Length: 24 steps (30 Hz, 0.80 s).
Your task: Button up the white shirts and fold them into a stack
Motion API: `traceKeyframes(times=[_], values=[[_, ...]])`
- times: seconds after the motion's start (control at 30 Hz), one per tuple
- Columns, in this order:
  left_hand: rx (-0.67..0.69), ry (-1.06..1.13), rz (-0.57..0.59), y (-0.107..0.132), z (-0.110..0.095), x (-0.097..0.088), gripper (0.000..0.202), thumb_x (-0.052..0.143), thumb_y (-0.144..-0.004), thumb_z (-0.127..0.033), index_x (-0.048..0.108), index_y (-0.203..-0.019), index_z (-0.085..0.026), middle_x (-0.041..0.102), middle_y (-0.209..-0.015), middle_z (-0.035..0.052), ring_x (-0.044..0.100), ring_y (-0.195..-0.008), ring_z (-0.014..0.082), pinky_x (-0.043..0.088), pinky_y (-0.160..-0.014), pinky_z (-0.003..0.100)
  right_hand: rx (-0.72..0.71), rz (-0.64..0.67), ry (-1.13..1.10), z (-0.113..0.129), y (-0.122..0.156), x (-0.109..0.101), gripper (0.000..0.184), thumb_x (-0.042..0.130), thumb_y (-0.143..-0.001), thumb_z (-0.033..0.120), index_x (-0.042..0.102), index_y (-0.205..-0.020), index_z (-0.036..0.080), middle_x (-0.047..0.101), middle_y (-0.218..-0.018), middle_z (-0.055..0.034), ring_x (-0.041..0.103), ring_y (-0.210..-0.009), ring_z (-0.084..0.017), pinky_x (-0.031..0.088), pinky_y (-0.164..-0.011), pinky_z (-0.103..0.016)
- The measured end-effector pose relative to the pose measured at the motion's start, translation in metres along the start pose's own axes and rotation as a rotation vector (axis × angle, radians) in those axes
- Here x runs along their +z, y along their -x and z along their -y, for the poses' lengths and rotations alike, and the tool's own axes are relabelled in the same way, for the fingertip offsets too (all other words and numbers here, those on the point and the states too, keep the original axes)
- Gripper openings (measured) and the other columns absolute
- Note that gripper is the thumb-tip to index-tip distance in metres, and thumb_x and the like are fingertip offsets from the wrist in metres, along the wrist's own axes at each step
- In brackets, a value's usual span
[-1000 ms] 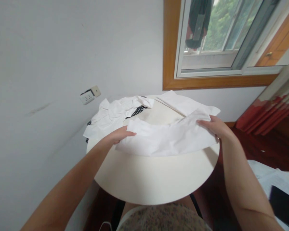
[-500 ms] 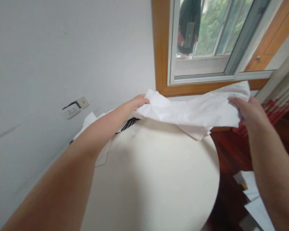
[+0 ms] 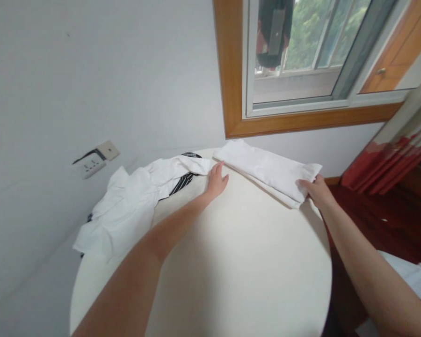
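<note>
A white cloth (image 3: pixel 263 166), folded into a long strip, lies along the far edge of the round table (image 3: pixel 259 262). My right hand (image 3: pixel 314 191) pinches its right end, thumb on top and fingers under the edge. At the strip's left corner is my left hand (image 3: pixel 217 181), thumb apart from the fingers and nothing held; whether the fingertips touch the cloth I cannot tell. Left of that hand, a crumpled white garment (image 3: pixel 129 203) rests on the table over black-and-white striped fabric (image 3: pixel 183 182).
A wall with a power socket (image 3: pixel 89 164) borders the table on the left. Behind the table is a wood-framed window (image 3: pixel 231 126). A red and cream curtain (image 3: pixel 375 161) hangs at the right. White papers or cloths (image 3: pixel 410 276) lie low at the right, beyond the table edge.
The white cloth, held up between both hands before, has come down onto the table. My left hand has let go of it. My right hand has moved left and down, still holding the end.
</note>
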<state>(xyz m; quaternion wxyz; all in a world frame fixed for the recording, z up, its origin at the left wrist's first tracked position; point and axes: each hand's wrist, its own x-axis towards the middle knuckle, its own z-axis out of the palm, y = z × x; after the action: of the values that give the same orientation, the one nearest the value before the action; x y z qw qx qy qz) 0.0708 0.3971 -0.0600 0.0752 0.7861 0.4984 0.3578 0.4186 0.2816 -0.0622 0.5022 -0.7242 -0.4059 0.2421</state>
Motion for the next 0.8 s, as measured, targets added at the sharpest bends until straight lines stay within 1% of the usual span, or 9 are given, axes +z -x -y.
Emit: traceKeyframes(times=[0.13,0.23,0.33,0.4,0.47,0.5,0.57,0.67,0.8], values=[[0.086,0.000,0.083,0.061,-0.005,-0.017,0.058,0.052,-0.086,-0.022,0.038,-0.142,-0.017,0.044,-0.143,0.0163,0.038,-0.136,0.0246,0.031,-0.115,0.043,0.091,0.070,-0.200,0.008,0.002,-0.004,0.063,0.069,-0.070,0.020,0.043,-0.128,0.019,0.064,-0.118,-0.0132,0.067,-0.085,-0.021,0.055,-0.055,-0.026],[0.125,-0.061,0.129,0.091,-0.010,-0.039,0.059,0.051,-0.086,-0.021,0.039,-0.143,-0.021,0.042,-0.146,0.0135,0.037,-0.137,0.0241,0.030,-0.115,0.042,0.068,0.053,-0.075,0.017,0.010,-0.008,0.078,0.070,-0.068,0.020,0.035,-0.138,0.018,0.063,-0.113,-0.0146,0.065,-0.079,-0.022,0.051,-0.050,-0.026],[0.158,-0.118,0.127,0.111,-0.009,-0.063,0.056,0.051,-0.086,-0.020,0.042,-0.141,-0.021,0.043,-0.146,0.0127,0.039,-0.135,0.0248,0.031,-0.114,0.043,-0.119,-0.069,0.285,0.027,0.024,-0.018,0.079,0.071,-0.071,0.024,0.037,-0.142,0.018,0.055,-0.123,-0.0217,0.063,-0.089,-0.027,0.052,-0.059,-0.033],[0.159,-0.151,0.108,0.121,-0.004,-0.078,0.053,0.051,-0.086,-0.021,0.045,-0.139,-0.021,0.046,-0.144,0.0126,0.042,-0.133,0.0249,0.033,-0.113,0.043,-0.309,-0.234,0.540,0.037,0.036,-0.022,0.061,0.066,-0.078,0.029,0.049,-0.136,0.019,0.048,-0.130,-0.0240,0.060,-0.100,-0.032,0.051,-0.071,-0.039],[0.140,-0.194,0.079,0.129,0.005,-0.093,0.049,0.051,-0.086,-0.021,0.049,-0.135,-0.021,0.049,-0.141,0.0118,0.043,-0.131,0.0245,0.034,-0.112,0.043,-0.476,-0.365,0.670,0.052,0.049,-0.020,0.044,0.059,-0.083,0.031,0.059,-0.126,0.019,0.049,-0.129,-0.0224,0.057,-0.104,-0.033,0.048,-0.076,-0.042],[0.124,-0.224,0.063,0.132,0.010,-0.100,0.047,0.050,-0.086,-0.021,0.051,-0.133,-0.021,0.050,-0.140,0.0113,0.044,-0.130,0.0245,0.034,-0.112,0.044,-0.547,-0.382,0.682,0.059,0.057,-0.015,0.039,0.057,-0.085,0.030,0.062,-0.122,0.019,0.051,-0.126,-0.0206,0.057,-0.102,-0.032,0.047,-0.076,-0.041],[0.076,-0.313,0.016,0.138,0.022,-0.115,0.042,0.050,-0.086,-0.022,0.055,-0.129,-0.021,0.050,-0.140,0.0108,0.042,-0.132,0.0255,0.031,-0.113,0.045,-0.673,-0.312,0.652,0.076,0.073,0.005,0.033,0.054,-0.086,0.029,0.065,-0.115,0.019,0.055,-0.119,-0.0160,0.059,-0.093,-0.027,0.046,-0.073,-0.036],[-0.049,-0.486,-0.071,0.146,0.041,-0.135,0.040,0.050,-0.087,-0.023,0.058,-0.126,-0.021,0.043,-0.146,0.0105,0.032,-0.139,0.0288,0.025,-0.116,0.048,-0.794,-0.064,0.595,0.095,0.104,0.053,0.028,0.051,-0.089,0.029,0.067,-0.110,0.021,0.058,-0.115,-0.0105,0.060,-0.081,-0.020,0.044,-0.067,-0.030],[-0.273,-0.681,-0.171,0.158,0.063,-0.159,0.048,0.052,-0.087,-0.028,0.050,-0.135,-0.019,0.038,-0.150,0.0135,0.029,-0.140,0.0321,0.025,-0.114,0.049,-0.861,0.294,0.613,0.100,0.152,0.123,0.026,0.048,-0.091,0.025,0.068,-0.106,0.021,0.063,-0.113,-0.0077,0.060,-0.083,-0.018,0.043,-0.067,-0.027]])
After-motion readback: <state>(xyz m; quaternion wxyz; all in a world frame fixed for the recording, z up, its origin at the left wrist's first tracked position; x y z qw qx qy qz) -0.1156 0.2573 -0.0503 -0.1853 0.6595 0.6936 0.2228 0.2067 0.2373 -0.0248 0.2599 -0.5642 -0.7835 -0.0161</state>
